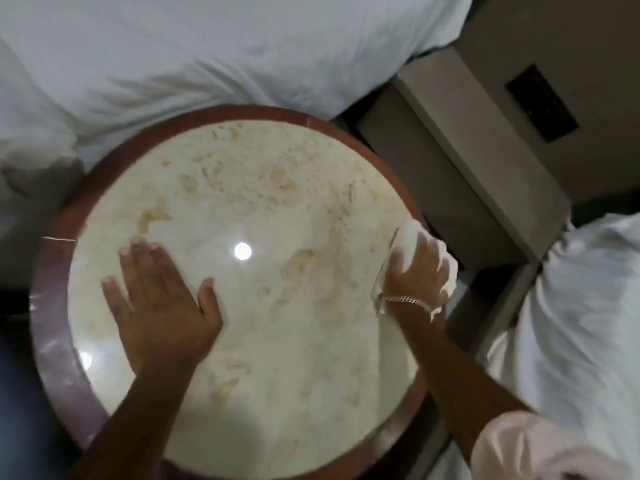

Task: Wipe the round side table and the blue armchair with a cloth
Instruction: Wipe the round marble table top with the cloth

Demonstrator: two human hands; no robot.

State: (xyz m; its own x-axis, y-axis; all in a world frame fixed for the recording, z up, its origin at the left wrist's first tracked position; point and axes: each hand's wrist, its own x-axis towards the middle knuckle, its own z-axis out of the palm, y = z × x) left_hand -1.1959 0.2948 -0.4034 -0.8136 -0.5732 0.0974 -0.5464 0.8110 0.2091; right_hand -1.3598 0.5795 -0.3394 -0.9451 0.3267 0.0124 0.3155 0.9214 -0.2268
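The round desk fills the middle of the view, a pale marbled top inside a reddish-brown rim, with white bedding just beyond its far edge. The left hand lies flat and open on the top, left of the bright light reflection at the desk's centre, fingers spread and holding nothing. The right hand is closed over a bunched white cloth at the desk's right edge, where top meets rim.

The cloth looks soft, light and limp, so it likely needs a full-palm grip with the bulk gathered under the fingers, as here, or it will trail. The glossy top is probably hard and slick, letting the cloth glide easily. The blue armchair is not clearly in view.
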